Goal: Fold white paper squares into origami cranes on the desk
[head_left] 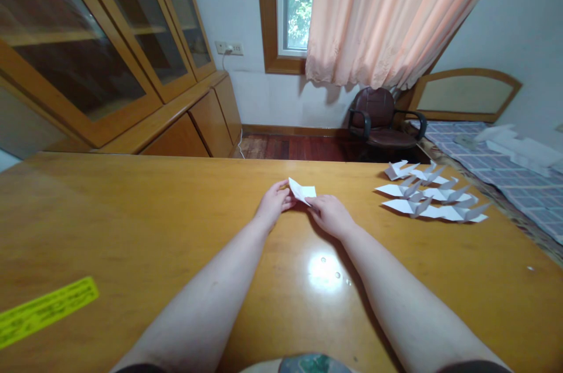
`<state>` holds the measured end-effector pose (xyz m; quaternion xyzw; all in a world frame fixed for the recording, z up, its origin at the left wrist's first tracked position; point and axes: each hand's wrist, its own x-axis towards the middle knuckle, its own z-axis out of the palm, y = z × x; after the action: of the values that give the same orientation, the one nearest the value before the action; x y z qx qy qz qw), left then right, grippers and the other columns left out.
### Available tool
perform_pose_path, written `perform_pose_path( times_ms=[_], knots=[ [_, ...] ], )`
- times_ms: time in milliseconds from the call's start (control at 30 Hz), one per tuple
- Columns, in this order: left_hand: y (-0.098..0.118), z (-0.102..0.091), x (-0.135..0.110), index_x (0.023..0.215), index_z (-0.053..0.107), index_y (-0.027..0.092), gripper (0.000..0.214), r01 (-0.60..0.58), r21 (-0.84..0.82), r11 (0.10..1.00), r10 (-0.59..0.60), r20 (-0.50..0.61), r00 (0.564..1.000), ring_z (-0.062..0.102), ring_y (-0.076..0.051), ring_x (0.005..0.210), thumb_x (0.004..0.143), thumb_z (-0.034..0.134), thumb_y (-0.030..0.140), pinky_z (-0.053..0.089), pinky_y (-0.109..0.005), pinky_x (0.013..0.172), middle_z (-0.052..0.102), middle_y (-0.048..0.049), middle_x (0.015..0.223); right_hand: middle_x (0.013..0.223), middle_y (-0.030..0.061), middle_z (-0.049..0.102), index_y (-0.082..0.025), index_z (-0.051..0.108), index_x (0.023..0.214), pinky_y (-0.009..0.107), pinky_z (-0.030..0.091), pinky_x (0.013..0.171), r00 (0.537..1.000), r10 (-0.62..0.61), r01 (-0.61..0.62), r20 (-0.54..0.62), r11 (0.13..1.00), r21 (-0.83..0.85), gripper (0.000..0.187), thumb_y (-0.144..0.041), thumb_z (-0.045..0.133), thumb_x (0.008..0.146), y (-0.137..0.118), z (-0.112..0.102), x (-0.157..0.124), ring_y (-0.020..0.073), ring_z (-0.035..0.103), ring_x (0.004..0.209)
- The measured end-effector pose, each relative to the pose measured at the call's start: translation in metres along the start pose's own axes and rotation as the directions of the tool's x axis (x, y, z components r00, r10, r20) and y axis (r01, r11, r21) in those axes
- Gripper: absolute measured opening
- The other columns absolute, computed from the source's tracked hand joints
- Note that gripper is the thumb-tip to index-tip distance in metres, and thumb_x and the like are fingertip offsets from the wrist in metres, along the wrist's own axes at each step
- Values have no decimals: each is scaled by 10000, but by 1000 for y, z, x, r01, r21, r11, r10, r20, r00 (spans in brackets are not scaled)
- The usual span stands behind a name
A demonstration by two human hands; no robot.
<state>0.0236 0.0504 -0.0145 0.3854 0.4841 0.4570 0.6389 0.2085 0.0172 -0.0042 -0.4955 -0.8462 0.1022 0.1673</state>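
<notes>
A small folded sheet of white paper [302, 191] is held between my two hands, over the middle of the wooden table near its far edge. My left hand [273, 204] grips the paper's left side, with the fingers closed on it. On the lower right corner, my right hand [329, 213] pinches the paper between thumb and fingers. One flap of the paper stands up at a slant, and another part lies flatter to the right. To the right of my hands, several folded white paper cranes [413, 205] stand in rows.
The wooden table [132, 232] carries a yellow label [48, 308] at the left. A tiny white scrap [530, 268] lies at the right. Beyond the table are a glass-door cabinet [145, 50], a brown armchair [382, 118] and a bed [466, 144] with a checked cover.
</notes>
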Motion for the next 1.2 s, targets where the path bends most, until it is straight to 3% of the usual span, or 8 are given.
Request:
perform_pose_path(
  times_ms=[100,333,600,767,900,1000,1100,1200],
  knots=[
    [-1,2,-1,1304,464,159,469,3,10,1000,-4,71,997,680,-162,866,847,536,233,539,-338,832,673,-130,1084,1009,77,719,-232,672,1114,314,469,821,988,139,-138,-61,990,24,341,-167,432,881,4,4,0,207,659,881],
    [-15,-9,10,1409,357,233,744,-351,436,829,398,-19,917,484,-224,1252,744,688,221,418,-383,1038,400,-131,1455,962,51,729,-198,697,1002,343,502,820,916,351,-199,-196,820,537,292,-236,464,830,16,13,2,216,654,892],
    [-9,-2,3,1084,598,119,279,-278,251,927,242,167,956,665,-174,872,817,543,178,539,-330,813,703,-92,974,922,72,724,-159,655,937,324,525,705,901,434,-258,-17,567,783,286,-387,563,790,25,26,6,214,660,802],
    [-11,-7,4,1281,479,130,519,-212,502,838,194,89,977,652,-161,696,775,586,173,512,-275,632,694,-59,840,888,72,722,-155,673,916,302,490,669,888,460,-378,13,712,593,220,-291,605,757,18,17,7,207,645,764],
    [-8,-11,1,1265,522,185,515,-231,794,563,252,102,962,635,-179,716,763,626,235,479,-282,668,683,-33,794,736,55,685,-170,683,779,300,453,650,893,450,-427,-17,859,281,172,-336,654,743,17,12,8,193,601,686],
    [-4,-11,-4,1269,526,195,526,-223,885,409,278,112,954,631,-207,797,760,638,262,474,-308,742,683,-50,856,840,74,697,-185,697,936,359,462,759,902,423,-407,-89,900,159,298,-359,722,695,20,12,8,234,609,806],
    [-1,-10,-6,1296,515,164,603,-225,930,290,356,113,927,588,-269,1005,731,680,295,446,-374,891,648,-126,1088,1190,117,634,-218,579,1248,463,415,931,924,332,-315,-191,942,115,580,-325,736,700,21,13,7,298,556,1086],
    [-1,-12,-6,1185,622,230,455,-282,934,220,391,180,903,517,-287,1137,740,682,303,383,-421,995,609,-98,1219,1331,76,559,-277,582,1258,450,372,1022,988,90,-72,-128,988,135,418,-255,597,841,21,16,5,252,510,1209]
  ],
)
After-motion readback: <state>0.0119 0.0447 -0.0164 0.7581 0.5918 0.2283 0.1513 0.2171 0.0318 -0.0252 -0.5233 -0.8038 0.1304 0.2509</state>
